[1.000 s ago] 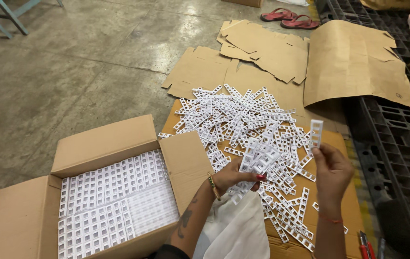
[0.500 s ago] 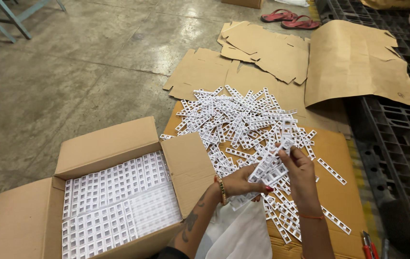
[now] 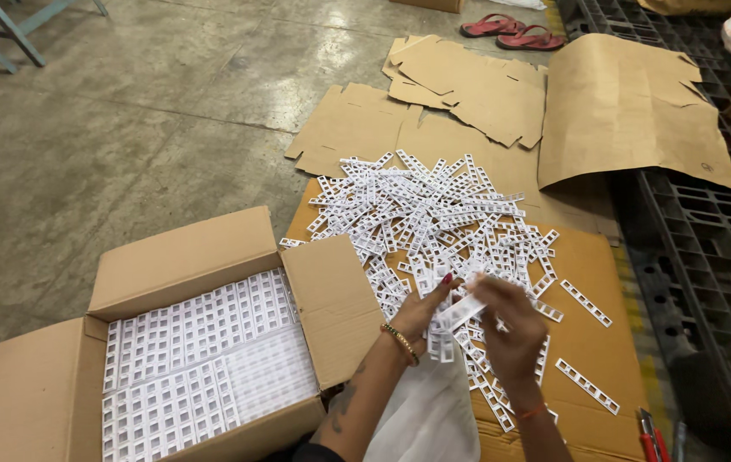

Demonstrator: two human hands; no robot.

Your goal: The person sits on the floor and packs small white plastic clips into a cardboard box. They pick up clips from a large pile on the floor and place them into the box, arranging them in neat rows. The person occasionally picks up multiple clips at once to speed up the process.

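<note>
At the far left, the legs of a blue metal frame stand on the bare concrete floor. Nearer the camera sits an open cardboard box, flaps folded out, its inside filled with neat flat layers of white ladder-shaped plastic strips packed side by side. Just right of the box flap, the left hand, a beaded bracelet on its wrist, has its fingers closed around a small bundle of white strips held upright at the near edge of the heap. The right hand is blurred; it rests against the same bundle from the other side, and its fingers seem curled onto the strips, though the blur makes the grip hard to read. A white cloth lies over the person's lap below the hands. Beyond them a large loose pile of the same white strips spreads over a flat sheet of orange-brown cardboard, with a few single strips lying apart to the right. Further back lie flattened cardboard pieces and a pair of red sandals. At the right edge runs a dark plastic pallet, with red-handled cutters near its lower corner.
</note>
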